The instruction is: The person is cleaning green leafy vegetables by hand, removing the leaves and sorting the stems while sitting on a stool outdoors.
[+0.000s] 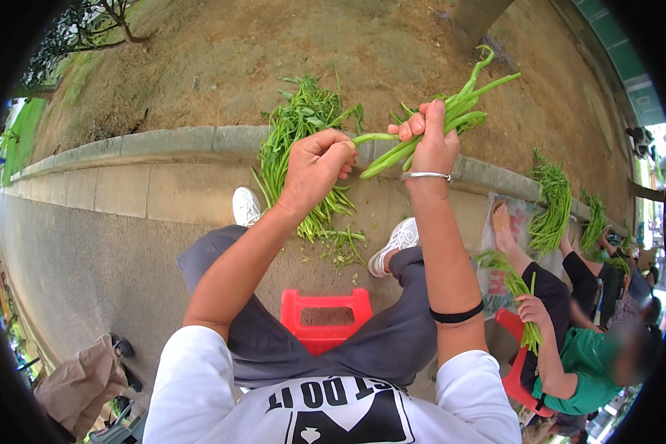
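My right hand [434, 136] grips a bundle of green leafy-vegetable stems [466, 105], their thick ends angled down to the left. A single stem [376, 136] stretches from this hand to my left hand [322, 166], which pinches its end between thumb and fingers. Below and behind my left hand, a large heap of the same greens [288, 150] leans over the concrete curb, leaves on the soil side and stems on the pavement. Part of the heap is hidden by my left hand and forearm.
Broken stem bits [341, 244] lie between my white shoes. I sit on a red plastic stool [326, 302]. At right, a person in a green shirt [574, 361] holds greens; more heaps [552, 202] line the curb [172, 143]. A person in tan trousers [83, 383] is at lower left.
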`<move>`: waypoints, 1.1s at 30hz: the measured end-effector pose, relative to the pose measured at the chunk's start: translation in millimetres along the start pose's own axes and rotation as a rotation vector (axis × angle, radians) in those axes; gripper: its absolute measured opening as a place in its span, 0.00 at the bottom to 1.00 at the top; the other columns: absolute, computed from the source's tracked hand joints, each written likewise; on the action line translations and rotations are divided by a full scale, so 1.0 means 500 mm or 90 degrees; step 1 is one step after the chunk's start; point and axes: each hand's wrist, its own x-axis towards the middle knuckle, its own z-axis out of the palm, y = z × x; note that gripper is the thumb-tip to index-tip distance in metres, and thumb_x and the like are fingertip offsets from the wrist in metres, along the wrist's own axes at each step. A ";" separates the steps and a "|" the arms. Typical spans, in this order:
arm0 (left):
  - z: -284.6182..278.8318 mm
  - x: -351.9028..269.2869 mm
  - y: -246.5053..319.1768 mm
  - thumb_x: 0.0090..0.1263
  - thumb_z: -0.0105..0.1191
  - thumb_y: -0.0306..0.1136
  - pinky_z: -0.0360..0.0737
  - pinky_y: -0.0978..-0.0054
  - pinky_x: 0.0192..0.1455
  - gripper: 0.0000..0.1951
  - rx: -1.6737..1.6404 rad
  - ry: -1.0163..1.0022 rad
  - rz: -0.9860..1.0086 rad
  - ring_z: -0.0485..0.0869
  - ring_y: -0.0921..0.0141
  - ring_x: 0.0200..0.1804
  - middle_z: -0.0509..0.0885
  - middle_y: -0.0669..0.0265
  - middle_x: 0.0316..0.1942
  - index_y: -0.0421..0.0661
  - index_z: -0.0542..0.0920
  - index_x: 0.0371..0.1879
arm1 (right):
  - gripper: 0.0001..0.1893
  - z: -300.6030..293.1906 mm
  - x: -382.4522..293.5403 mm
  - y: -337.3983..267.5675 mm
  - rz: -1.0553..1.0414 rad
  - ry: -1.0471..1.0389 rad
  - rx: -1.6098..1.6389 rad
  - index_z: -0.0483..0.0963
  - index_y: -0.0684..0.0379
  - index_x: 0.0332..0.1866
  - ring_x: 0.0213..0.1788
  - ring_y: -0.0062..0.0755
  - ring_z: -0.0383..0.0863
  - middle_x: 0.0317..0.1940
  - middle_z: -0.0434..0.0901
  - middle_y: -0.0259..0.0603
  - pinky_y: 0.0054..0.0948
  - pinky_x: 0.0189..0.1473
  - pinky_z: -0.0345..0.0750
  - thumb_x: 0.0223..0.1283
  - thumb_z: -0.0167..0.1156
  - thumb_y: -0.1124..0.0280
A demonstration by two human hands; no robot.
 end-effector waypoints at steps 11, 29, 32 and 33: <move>0.018 -0.002 0.006 0.63 0.49 0.29 0.75 0.79 0.28 0.08 -0.097 0.047 0.021 0.75 0.77 0.24 0.78 0.66 0.23 0.38 0.78 0.27 | 0.15 0.011 -0.001 -0.005 -0.034 0.024 0.061 0.63 0.61 0.32 0.17 0.21 0.65 0.16 0.63 0.30 0.32 0.30 0.78 0.66 0.46 0.59; 0.009 -0.003 0.007 0.60 0.49 0.28 0.73 0.78 0.23 0.06 -0.230 0.158 0.028 0.73 0.76 0.20 0.76 0.65 0.21 0.40 0.76 0.25 | 0.16 0.040 -0.017 -0.004 -0.051 -0.008 0.062 0.63 0.61 0.31 0.16 0.19 0.63 0.15 0.61 0.29 0.30 0.27 0.77 0.66 0.46 0.58; -0.113 0.062 0.000 0.58 0.49 0.29 0.70 0.76 0.20 0.05 -0.354 0.330 0.030 0.71 0.75 0.20 0.72 0.67 0.17 0.42 0.74 0.23 | 0.15 -0.013 0.025 -0.054 -0.125 0.124 -0.008 0.64 0.60 0.30 0.16 0.18 0.61 0.15 0.60 0.27 0.29 0.26 0.75 0.67 0.45 0.58; -0.142 0.065 0.020 0.58 0.50 0.29 0.71 0.76 0.21 0.05 -0.407 0.361 0.026 0.72 0.75 0.22 0.73 0.67 0.18 0.41 0.75 0.24 | 0.15 -0.059 0.048 -0.073 -0.121 0.084 0.135 0.64 0.59 0.31 0.15 0.17 0.60 0.14 0.58 0.26 0.26 0.25 0.73 0.67 0.45 0.58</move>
